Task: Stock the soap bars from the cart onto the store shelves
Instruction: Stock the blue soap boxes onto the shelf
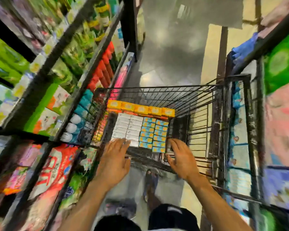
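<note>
A black wire cart point(198, 104) stands in the aisle in front of me. Inside it lie rows of soap bars: white boxes point(128, 129), blue-and-orange boxes point(154, 134) and a far row of yellow-orange boxes point(141, 109). My left hand point(114, 161) reaches over the cart's near rim with straight fingers, its fingertips over the nearest white boxes. My right hand point(180, 158) hovers over the rim at the right of the blue boxes, fingers spread and loosely bent, holding nothing. The frame is blurred by motion.
Black store shelves point(68, 90) packed with colourful packets rise close on the left of the cart. Another rack point(250, 117) with blue, green and pink packs stands on the right. Grey floor point(170, 47) stretches ahead beyond the cart.
</note>
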`<state>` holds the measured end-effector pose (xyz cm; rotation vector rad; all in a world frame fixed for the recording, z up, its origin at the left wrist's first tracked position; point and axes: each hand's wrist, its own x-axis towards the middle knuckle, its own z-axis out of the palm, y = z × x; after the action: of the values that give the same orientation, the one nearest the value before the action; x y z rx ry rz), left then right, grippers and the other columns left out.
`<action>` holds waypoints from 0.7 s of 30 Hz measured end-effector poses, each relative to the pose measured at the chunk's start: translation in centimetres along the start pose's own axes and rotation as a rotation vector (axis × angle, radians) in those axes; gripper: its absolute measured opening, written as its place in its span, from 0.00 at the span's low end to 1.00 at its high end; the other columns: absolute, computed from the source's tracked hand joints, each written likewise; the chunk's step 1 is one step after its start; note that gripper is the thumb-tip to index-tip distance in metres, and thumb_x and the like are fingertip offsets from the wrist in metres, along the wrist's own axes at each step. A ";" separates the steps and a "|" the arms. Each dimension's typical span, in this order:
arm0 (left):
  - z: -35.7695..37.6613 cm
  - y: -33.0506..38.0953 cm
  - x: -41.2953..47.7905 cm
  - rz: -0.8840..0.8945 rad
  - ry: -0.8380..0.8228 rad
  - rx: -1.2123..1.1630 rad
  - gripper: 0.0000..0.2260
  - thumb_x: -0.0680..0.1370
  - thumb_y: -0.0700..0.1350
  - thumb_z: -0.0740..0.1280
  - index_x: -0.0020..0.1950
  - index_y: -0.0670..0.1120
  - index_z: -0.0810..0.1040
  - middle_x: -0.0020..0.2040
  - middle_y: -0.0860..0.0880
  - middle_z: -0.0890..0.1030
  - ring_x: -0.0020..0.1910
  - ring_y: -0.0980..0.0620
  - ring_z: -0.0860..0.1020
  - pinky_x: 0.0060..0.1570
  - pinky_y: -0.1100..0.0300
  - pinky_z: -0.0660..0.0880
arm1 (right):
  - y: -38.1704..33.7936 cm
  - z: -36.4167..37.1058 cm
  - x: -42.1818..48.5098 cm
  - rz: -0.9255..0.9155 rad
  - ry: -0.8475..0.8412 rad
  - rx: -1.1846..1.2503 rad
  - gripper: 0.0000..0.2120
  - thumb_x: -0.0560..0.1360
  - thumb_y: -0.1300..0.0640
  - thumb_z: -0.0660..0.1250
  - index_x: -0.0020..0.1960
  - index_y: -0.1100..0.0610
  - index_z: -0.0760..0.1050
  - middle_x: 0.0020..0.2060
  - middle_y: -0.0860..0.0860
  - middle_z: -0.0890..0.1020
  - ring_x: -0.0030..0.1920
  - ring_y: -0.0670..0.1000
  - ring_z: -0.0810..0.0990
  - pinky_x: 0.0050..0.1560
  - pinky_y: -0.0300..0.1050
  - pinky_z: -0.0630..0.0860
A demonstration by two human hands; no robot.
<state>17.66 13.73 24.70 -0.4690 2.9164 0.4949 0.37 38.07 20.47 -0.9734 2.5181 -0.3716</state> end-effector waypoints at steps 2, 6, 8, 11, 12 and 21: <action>1.7 -0.2 3.0 0.022 -0.052 -0.008 0.28 0.75 0.52 0.66 0.74 0.47 0.70 0.71 0.44 0.73 0.70 0.42 0.71 0.70 0.43 0.69 | 1.6 1.3 1.8 0.032 -0.047 0.035 0.31 0.78 0.47 0.67 0.76 0.61 0.67 0.71 0.60 0.73 0.70 0.63 0.73 0.69 0.57 0.74; 6.3 -1.4 8.8 0.107 -0.135 -0.027 0.28 0.71 0.47 0.72 0.71 0.44 0.74 0.68 0.42 0.77 0.66 0.39 0.74 0.67 0.44 0.72 | 4.4 4.9 5.3 0.090 -0.132 0.093 0.32 0.81 0.47 0.64 0.80 0.58 0.61 0.75 0.60 0.69 0.73 0.62 0.68 0.72 0.57 0.70; 9.0 -2.2 11.8 0.129 -0.178 -0.030 0.28 0.71 0.45 0.74 0.70 0.44 0.76 0.66 0.41 0.79 0.64 0.38 0.76 0.65 0.46 0.73 | 5.5 7.3 6.9 0.146 -0.181 0.139 0.32 0.80 0.46 0.62 0.80 0.56 0.60 0.76 0.59 0.68 0.74 0.62 0.68 0.73 0.55 0.69; 14.0 -3.6 15.7 0.185 -0.248 -0.068 0.25 0.71 0.44 0.74 0.67 0.44 0.78 0.64 0.40 0.80 0.62 0.37 0.78 0.64 0.49 0.73 | 7.2 11.5 9.0 0.185 -0.192 0.176 0.32 0.78 0.42 0.57 0.77 0.57 0.65 0.72 0.59 0.72 0.68 0.62 0.73 0.67 0.55 0.75; 15.9 -4.2 16.8 0.216 -0.271 -0.085 0.24 0.70 0.43 0.73 0.66 0.43 0.79 0.63 0.40 0.81 0.61 0.37 0.78 0.63 0.49 0.74 | 7.7 13.1 9.6 0.202 -0.200 0.196 0.31 0.78 0.44 0.59 0.76 0.58 0.67 0.70 0.59 0.73 0.67 0.63 0.74 0.64 0.56 0.77; 28.7 -8.3 21.8 0.410 -0.475 -0.024 0.23 0.69 0.47 0.73 0.63 0.43 0.79 0.60 0.40 0.79 0.59 0.36 0.77 0.55 0.45 0.77 | 11.5 24.9 13.8 0.147 -0.432 0.107 0.31 0.73 0.50 0.73 0.73 0.57 0.69 0.71 0.59 0.71 0.69 0.63 0.72 0.65 0.60 0.74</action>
<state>2.52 10.07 -8.85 0.2292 2.5335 0.5937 -3.82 34.46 -9.74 -0.7304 2.1361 -0.2199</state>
